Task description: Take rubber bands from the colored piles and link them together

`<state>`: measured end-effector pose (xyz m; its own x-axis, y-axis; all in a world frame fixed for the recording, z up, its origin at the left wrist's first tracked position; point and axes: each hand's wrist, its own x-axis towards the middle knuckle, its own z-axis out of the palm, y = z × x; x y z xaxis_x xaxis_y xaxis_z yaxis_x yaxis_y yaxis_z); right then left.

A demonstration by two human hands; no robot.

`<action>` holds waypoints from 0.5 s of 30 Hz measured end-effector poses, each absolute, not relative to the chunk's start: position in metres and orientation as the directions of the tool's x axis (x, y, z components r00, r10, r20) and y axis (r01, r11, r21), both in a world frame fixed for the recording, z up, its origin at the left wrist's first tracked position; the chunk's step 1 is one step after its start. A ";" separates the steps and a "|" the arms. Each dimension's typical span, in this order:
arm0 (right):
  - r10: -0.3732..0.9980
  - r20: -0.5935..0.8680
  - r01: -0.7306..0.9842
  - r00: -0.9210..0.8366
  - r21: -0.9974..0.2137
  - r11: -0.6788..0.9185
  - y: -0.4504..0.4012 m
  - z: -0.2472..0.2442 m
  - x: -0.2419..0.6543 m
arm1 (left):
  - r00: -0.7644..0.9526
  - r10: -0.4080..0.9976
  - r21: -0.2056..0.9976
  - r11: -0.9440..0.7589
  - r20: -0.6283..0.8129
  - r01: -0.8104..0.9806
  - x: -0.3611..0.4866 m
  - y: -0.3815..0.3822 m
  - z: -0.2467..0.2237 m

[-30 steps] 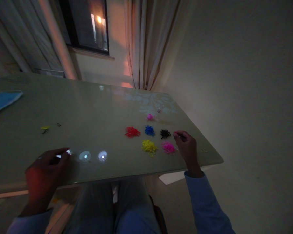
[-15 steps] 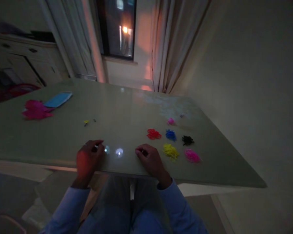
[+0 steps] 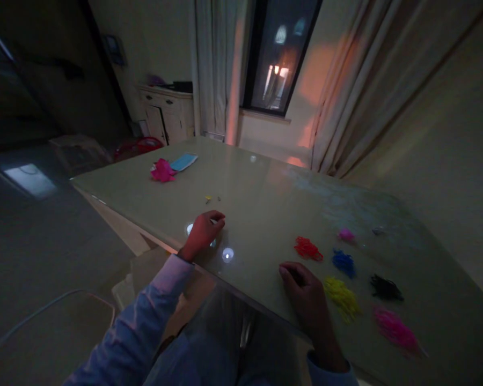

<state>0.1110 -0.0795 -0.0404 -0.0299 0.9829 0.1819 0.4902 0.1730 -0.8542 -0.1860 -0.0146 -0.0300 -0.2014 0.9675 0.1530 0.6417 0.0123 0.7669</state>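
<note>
My left hand [image 3: 204,231] rests near the table's front edge, fingers curled together; whatever they may hold is too small to name. Beyond it lie a small yellow piece [image 3: 208,199] and a tiny dark piece [image 3: 219,199]. My right hand [image 3: 304,287] is on the table with thumb and fingers pressed together, their contents hidden. Close to it are piles of red bands [image 3: 308,249], yellow bands [image 3: 341,298] and blue bands [image 3: 343,262]. Farther right are black bands [image 3: 386,288] and pink bands [image 3: 395,328].
A crumpled pink item [image 3: 162,170] and a blue face mask [image 3: 184,162] lie at the table's far left. A small pink bundle [image 3: 346,235] and a small clear item [image 3: 378,231] sit behind the blue pile. The table's front edge [image 3: 257,305] runs diagonally.
The view has turned to the left, so the table and its piles appear farther right and tilted. My left hand is now nearer the small yellow piece.
</note>
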 end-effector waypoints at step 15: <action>0.983 0.175 0.519 -0.051 -0.837 0.176 -0.078 -0.038 0.111 | -0.310 0.944 0.485 0.221 0.111 0.846 -0.238 0.039 -0.020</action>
<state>0.1114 -0.0778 -0.0380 -0.0508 0.9832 0.1750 0.5188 0.1757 -0.8366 -0.2385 0.0392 -0.0197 -0.3101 0.9442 0.1112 0.8464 0.2209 0.4846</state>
